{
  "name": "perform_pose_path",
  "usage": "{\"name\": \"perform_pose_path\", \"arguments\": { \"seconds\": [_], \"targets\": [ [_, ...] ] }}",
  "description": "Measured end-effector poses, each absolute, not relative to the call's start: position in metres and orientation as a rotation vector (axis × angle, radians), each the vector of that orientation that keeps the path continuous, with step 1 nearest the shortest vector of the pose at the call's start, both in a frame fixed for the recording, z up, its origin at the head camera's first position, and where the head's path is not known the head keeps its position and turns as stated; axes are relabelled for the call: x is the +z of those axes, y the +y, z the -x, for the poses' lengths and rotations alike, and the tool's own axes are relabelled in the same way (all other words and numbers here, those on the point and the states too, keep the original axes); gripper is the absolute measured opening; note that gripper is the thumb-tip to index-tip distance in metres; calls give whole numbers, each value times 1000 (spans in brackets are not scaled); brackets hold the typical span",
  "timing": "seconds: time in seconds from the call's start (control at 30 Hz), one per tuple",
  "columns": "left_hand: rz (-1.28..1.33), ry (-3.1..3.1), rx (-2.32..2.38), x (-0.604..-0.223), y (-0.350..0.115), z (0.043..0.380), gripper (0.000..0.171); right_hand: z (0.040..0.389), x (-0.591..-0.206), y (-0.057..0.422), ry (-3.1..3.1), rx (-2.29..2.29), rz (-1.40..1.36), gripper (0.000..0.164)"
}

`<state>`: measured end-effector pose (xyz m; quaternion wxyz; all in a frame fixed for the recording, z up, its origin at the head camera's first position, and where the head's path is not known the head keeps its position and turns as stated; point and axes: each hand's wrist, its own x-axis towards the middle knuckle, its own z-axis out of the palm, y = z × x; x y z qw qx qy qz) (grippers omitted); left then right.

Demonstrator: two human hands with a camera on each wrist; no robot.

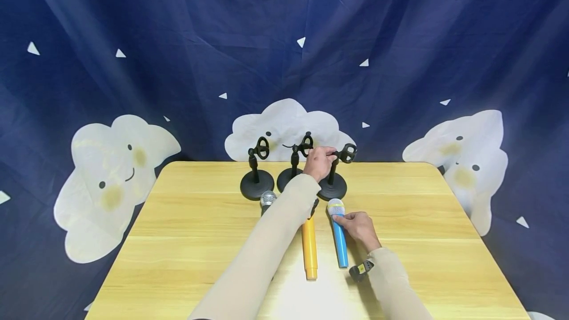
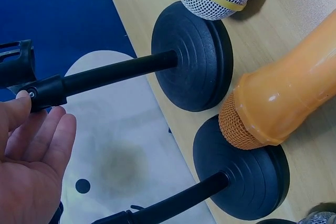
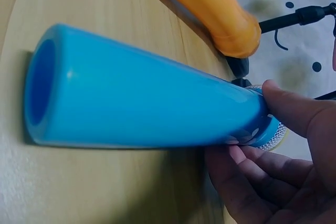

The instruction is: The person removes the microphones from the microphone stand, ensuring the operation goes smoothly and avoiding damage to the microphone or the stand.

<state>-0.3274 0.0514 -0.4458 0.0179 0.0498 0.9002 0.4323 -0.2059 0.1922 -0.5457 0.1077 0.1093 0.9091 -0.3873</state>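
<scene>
My left hand (image 1: pixel 319 163) reaches across to the rightmost black microphone stand (image 1: pixel 332 187). Its thumb and fingers pinch the joint just below the clip, as the left wrist view shows. The stand is upright, its round base on the table. A blue microphone (image 1: pixel 340 243) lies on the table in front of it, silver mesh head towards the stands. Near that head, the thumb and fingers of my right hand (image 1: pixel 361 228) grip the blue body (image 3: pixel 142 98). Between the left sleeve and the blue microphone lies an orange microphone (image 1: pixel 309 251), its head hidden by the sleeve in the head view.
Two more black stands, a left one (image 1: pixel 257 184) and a middle one (image 1: pixel 290 176), stand along the table's back. A silver-headed dark microphone (image 1: pixel 268 198) lies partly under the left sleeve. Behind the wooden table (image 1: pixel 191 241) hangs a dark blue curtain (image 1: pixel 200 53) with clouds.
</scene>
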Motion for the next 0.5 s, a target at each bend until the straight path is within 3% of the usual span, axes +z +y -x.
{"name": "perform_pose_path", "arguments": {
  "seconds": [0.5],
  "targets": [
    [-164,2794,1345,-447,51,328,31,205,-545,194,2685,-1139,-303,44]
  ]
}}
